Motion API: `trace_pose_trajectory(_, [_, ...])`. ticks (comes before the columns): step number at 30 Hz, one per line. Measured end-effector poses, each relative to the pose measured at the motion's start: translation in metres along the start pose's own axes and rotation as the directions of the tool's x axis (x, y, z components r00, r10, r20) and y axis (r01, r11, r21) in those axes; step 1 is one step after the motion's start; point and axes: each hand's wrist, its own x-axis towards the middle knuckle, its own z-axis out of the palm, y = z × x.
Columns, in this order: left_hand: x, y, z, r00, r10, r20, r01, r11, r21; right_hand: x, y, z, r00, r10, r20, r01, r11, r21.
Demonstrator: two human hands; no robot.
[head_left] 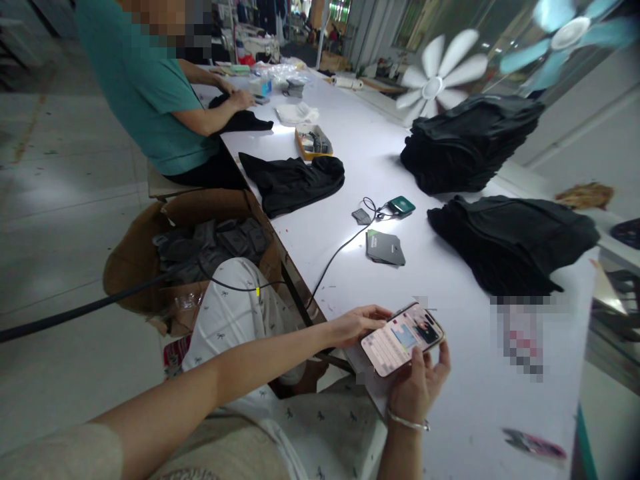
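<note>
A smartphone [400,343] with a lit screen is held above the near edge of the white table [345,280]. My left hand [360,325] grips its left side, the fingers partly hidden behind it. On the lower right side, my right hand [423,383] wraps round the phone with the thumb on the screen; a bracelet circles that wrist. Beyond the phone lie a small stack of dark tags [385,248] and a green-screened device [401,205] with a black cable.
Two piles of folded black garments [473,143] stand at the right. A black garment [295,183] and a box of small items [313,143] lie farther left. Thread snips [535,445] rest near right. A co-worker [145,100] sits at the left; fans [433,87] stand behind.
</note>
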Motion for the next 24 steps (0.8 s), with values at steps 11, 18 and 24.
trace_pose_trajectory(11, [-0.0009,0.0006,0.0008,1.0,-0.005,0.01,0.004,1.0,0.026,-0.0004,-0.0003,-0.0007,1.0,0.01,-0.004,-0.01,1.0,-0.01])
trace_pose_trajectory(18, [-0.0039,0.0032,0.0024,0.999,-0.032,-0.004,0.032,0.998,0.047,-0.0008,0.0005,-0.0002,1.0,0.01,-0.01,-0.01,1.0,0.016])
trace_pose_trajectory(24, [-0.003,0.0024,0.0009,0.999,-0.037,0.003,0.037,0.998,0.056,-0.0001,0.0028,-0.0006,0.998,0.018,-0.06,-0.016,0.999,0.032])
